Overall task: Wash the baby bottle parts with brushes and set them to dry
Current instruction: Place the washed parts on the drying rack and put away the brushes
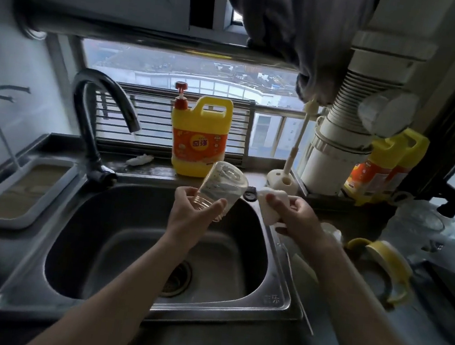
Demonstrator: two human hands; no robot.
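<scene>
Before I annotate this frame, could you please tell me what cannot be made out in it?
Head view only:
- white sponge brush: handle hidden by the right hand.
- clear bottle, gripped by the left hand: printed markings too small and blurred to read.
- yellow-handled part on the counter: blurred, shape unclear.
- second yellow jug: partly hidden behind the white pipe.

A: What clothing shows on the person?
B: Only bare limbs are in view. The left forearm [122,288] and the right forearm [362,301] are uncovered right down to the lower edge of the view.
A: And the hands?
B: The left hand [187,214] and the right hand [299,220] are bare as well, nails too blurred to judge.
</scene>
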